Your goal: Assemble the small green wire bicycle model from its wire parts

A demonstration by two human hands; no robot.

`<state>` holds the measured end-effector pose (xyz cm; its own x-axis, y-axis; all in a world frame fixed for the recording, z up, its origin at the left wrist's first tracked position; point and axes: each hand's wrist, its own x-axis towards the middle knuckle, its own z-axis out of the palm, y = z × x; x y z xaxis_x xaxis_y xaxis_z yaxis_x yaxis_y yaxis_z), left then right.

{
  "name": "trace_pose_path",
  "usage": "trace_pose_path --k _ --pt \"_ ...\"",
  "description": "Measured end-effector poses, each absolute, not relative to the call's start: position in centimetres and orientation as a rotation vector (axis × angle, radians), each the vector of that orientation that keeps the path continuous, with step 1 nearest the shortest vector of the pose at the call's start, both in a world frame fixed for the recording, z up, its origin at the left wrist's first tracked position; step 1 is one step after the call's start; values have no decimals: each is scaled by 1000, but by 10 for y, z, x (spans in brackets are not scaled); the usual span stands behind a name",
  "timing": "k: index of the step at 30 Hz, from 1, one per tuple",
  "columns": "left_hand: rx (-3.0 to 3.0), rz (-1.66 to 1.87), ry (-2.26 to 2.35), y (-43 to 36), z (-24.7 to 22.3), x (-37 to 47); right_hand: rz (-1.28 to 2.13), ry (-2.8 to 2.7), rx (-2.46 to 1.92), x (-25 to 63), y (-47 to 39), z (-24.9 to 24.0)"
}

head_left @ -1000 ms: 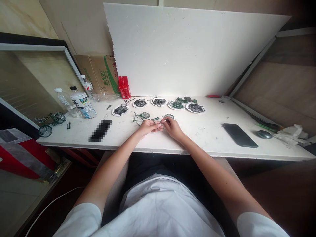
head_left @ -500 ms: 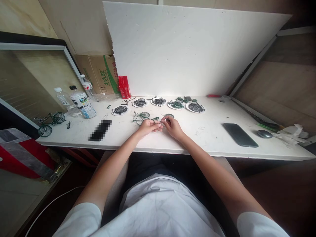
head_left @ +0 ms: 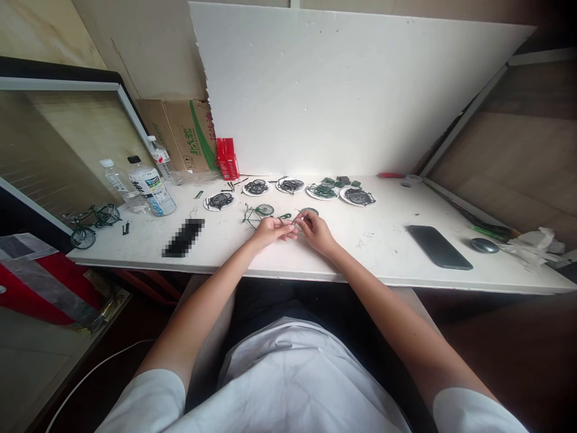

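Observation:
Over the middle of the white table, my left hand (head_left: 271, 232) and my right hand (head_left: 319, 233) meet fingertip to fingertip. Both are closed in a pinch around something small and thin that I cannot make out. Just behind my left hand lies a model bicycle frame (head_left: 249, 218), partly covered by the hand, with a green spoked wheel (head_left: 265, 209) beside it. A small dark green bicycle part (head_left: 285, 216) shows between the hands. Another green wheel (head_left: 311, 211) is partly hidden behind my right hand.
Plates of dark and green parts (head_left: 321, 191) line the back. A model bicycle (head_left: 94, 224) stands far left near bottles (head_left: 153, 189). A dark phone-like slab (head_left: 439, 246) and a mouse (head_left: 484, 245) lie right. A white board (head_left: 351, 90) rises behind.

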<state>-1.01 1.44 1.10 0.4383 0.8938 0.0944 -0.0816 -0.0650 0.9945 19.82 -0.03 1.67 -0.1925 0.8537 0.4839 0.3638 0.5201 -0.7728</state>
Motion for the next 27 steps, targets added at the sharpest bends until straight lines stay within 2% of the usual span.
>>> trace_pose_path --k 27 --pt "1577 992 777 10 8 -4 661 -1715 -1004 198 2 16"
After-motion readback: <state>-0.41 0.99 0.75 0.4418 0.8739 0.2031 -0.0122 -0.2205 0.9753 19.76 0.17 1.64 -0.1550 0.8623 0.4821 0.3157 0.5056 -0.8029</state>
